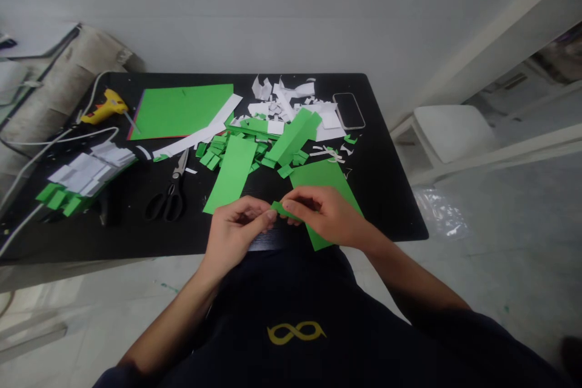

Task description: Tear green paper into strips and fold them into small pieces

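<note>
A small piece of green paper (pixel 279 208) is pinched between my two hands at the table's front edge. My left hand (pixel 239 224) has thumb and fingers closed at the piece's left end. On its other end, my right hand (pixel 321 213) grips with thumb and bent fingers. Under the right hand lies a larger green sheet (pixel 336 185), partly covered. Just beyond my left hand is a green paper strip (pixel 234 170). Farther back, folded green pieces (pixel 213 154) and a long folded green strip (pixel 293 136) lie in a heap.
Black-handled scissors (pixel 170 194) and a white-and-green paper construction (pixel 88 176) lie left. Behind are a yellow glue gun (pixel 109 107) with its cord, a green sheet stack (pixel 182 110) and white scraps (pixel 282 100). A phone (pixel 349 111) rests back right; a white stool (pixel 454 133) stands beyond.
</note>
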Demonstrator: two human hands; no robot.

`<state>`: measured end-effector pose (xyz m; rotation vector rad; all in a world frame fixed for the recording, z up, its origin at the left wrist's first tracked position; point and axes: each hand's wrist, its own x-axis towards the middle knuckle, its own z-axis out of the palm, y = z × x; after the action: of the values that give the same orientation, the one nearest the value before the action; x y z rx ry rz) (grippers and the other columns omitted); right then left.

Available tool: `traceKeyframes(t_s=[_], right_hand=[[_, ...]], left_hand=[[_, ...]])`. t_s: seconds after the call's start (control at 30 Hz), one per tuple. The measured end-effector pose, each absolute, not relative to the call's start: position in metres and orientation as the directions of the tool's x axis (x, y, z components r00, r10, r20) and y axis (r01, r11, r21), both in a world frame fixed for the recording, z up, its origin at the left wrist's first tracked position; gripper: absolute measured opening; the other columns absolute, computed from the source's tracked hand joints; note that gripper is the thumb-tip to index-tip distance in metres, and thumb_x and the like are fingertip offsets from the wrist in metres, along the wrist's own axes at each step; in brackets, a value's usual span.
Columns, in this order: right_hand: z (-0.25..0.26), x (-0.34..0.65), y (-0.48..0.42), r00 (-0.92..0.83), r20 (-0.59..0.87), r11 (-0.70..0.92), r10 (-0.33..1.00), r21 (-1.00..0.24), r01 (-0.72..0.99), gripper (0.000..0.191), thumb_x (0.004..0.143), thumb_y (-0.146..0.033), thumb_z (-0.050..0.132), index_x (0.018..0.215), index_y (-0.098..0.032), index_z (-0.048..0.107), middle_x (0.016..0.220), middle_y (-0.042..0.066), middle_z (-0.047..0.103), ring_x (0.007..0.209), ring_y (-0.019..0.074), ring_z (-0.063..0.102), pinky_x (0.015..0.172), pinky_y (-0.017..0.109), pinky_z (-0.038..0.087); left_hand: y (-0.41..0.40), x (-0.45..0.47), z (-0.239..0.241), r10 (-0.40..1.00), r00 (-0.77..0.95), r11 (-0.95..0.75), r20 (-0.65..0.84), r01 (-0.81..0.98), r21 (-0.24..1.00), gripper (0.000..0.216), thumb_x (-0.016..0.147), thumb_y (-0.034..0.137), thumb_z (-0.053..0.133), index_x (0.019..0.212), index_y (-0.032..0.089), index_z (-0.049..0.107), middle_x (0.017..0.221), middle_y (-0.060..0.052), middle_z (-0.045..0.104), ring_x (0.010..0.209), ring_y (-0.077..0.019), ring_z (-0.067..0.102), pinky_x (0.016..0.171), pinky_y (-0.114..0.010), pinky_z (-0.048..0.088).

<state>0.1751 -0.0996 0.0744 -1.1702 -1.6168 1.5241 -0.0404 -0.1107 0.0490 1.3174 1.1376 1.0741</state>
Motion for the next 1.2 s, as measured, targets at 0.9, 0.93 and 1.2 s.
traceKeyframes(t_s=[0.9,0.93,1.2], right_hand=[[0.077,0.197,-0.096,-0.403,-0.162,0.015,0.901,-0.916,0.402,0.010,0.096,-0.025,0.076,0.088,-0.021,0.081,0.078,0.002,0.081,0.071,0.0170,0.074,0.068,0.030,0.054],[0.077,0.196,-0.096,-0.399,-0.160,0.022,0.903,-0.910,0.414,0.010,0.096,-0.024,0.076,0.088,-0.021,0.081,0.076,0.001,0.080,0.069,0.0165,0.073,0.067,0.030,0.053],[0.075,0.187,-0.095,-0.411,-0.130,0.088,0.902,-0.877,0.472,0.008,0.096,-0.023,0.078,0.090,-0.021,0.083,0.071,-0.001,0.077,0.062,0.0141,0.067,0.063,0.028,0.046]], left_hand=[[-0.101,-0.063,0.052,0.977,0.148,-0.192,0.156,0.277,0.942,0.015,0.095,0.030,0.074,0.084,0.019,0.076,0.069,-0.001,0.073,0.061,-0.0133,0.066,0.059,-0.021,0.053],[-0.100,-0.063,0.053,0.973,0.169,-0.204,0.159,0.292,0.934,0.015,0.095,0.029,0.073,0.085,0.019,0.076,0.071,-0.001,0.074,0.062,-0.0133,0.067,0.059,-0.021,0.053],[-0.098,-0.056,0.054,0.942,0.307,-0.248,0.134,0.372,0.894,0.011,0.095,0.031,0.077,0.095,0.022,0.083,0.085,-0.003,0.083,0.073,-0.0168,0.078,0.068,-0.023,0.061]])
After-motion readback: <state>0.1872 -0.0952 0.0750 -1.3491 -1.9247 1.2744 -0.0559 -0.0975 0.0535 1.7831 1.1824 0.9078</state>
